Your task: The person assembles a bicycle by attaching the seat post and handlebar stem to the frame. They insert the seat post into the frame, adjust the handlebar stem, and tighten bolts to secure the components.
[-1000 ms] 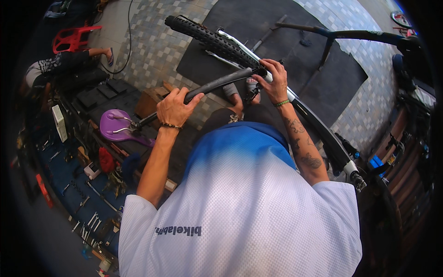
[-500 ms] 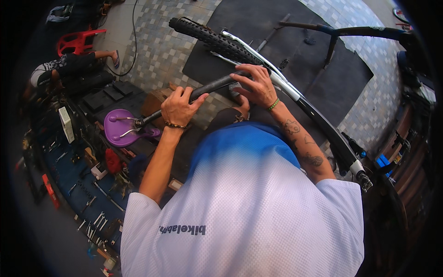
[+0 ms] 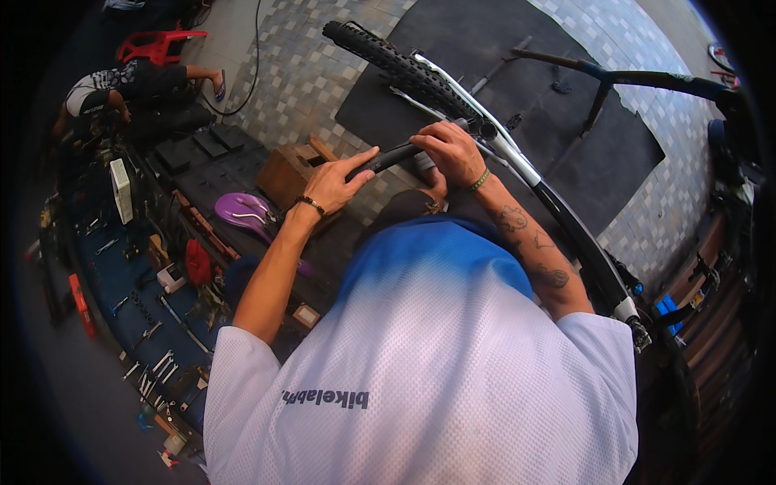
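Observation:
A black seatpost (image 3: 394,157) runs slantwise in front of me, and both my hands are closed on it. My left hand (image 3: 330,187) grips its lower left part, with the thumb and forefinger stretched along the tube. Near its upper right end, my right hand (image 3: 454,153) wraps it with bent fingers. That end lies beside a dark round tube opening (image 3: 487,131) on the white and black bike frame (image 3: 517,158). Beyond my left wrist a purple saddle (image 3: 240,207) shows its rails; its joint to the post is hidden by my hand and forearm. A knobby tyre (image 3: 396,69) sits at the frame's far end.
A black mat (image 3: 622,153) covers the tiled floor, with a dark stand (image 3: 558,61) over it. Left are a wooden box (image 3: 284,172) and a bench with wrenches (image 3: 160,368). Another person (image 3: 105,89) bends near a red chair (image 3: 152,46).
The saddle has turned and slipped partly behind my left forearm. My left hand has shifted right along with the post, its thumb and forefinger now extended. My right hand has closed more firmly.

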`<state>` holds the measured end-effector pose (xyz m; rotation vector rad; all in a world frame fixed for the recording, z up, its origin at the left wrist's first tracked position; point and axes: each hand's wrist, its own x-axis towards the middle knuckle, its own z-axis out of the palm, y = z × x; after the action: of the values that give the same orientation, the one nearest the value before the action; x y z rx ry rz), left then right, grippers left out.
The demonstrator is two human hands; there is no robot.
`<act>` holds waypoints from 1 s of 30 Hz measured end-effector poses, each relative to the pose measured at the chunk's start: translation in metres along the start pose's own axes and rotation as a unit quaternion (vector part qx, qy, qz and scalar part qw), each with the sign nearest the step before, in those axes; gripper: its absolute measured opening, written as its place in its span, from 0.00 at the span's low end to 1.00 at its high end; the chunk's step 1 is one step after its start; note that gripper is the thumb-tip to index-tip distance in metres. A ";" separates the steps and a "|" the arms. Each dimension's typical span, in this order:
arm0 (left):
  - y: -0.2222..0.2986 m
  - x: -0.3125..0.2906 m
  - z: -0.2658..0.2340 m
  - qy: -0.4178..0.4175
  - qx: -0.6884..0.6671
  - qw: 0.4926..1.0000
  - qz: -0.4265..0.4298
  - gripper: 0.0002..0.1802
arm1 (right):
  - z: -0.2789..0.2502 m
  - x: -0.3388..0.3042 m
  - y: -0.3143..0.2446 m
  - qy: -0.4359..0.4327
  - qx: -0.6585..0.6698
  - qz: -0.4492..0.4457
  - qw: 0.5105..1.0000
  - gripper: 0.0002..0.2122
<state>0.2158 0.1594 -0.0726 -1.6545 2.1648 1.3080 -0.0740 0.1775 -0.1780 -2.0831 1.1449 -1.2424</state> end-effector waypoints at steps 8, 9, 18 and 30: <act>0.006 0.000 -0.019 -0.055 0.040 0.996 -0.061 0.29 | 0.003 -0.007 0.005 -0.021 0.025 0.005 0.999 0.14; 0.008 0.002 -0.022 -0.079 0.070 0.992 -0.072 0.29 | 0.002 -0.008 0.004 -0.019 0.028 0.005 0.999 0.14; 0.013 0.005 -0.008 -0.039 0.080 0.996 -0.002 0.27 | 0.006 -0.011 -0.001 -0.013 0.046 0.003 0.999 0.16; -0.002 0.019 0.003 -0.075 0.017 0.997 -0.018 0.27 | 0.002 -0.011 -0.010 0.011 0.050 0.053 0.997 0.08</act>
<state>0.2087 0.1475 -0.0861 -1.5237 2.0514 1.3309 -0.0710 0.1920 -0.1769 -1.9154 1.1622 -1.2499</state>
